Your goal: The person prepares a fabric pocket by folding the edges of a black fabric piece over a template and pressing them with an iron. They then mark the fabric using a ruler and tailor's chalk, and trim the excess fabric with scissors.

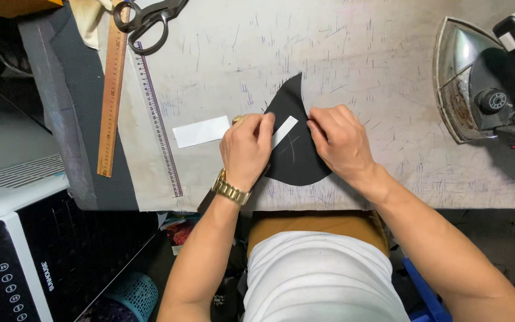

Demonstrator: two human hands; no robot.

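Pressing down with both hands, the left hand (247,145) and right hand (336,142) pin a curved black fabric piece (296,156) flat on the desk (388,77), a white strip (284,132) lying between them. Any uneven fingertip pressure could probably skew the strip or wrinkle the fabric.

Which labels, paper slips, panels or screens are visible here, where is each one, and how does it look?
White paper slip: on the table, beside the left hand; plain rectangle.
White strip: on the black fabric piece, between the left hand and the right hand; narrow, slanted.
Control panel: lower left; black, with round white symbols and small red digits.
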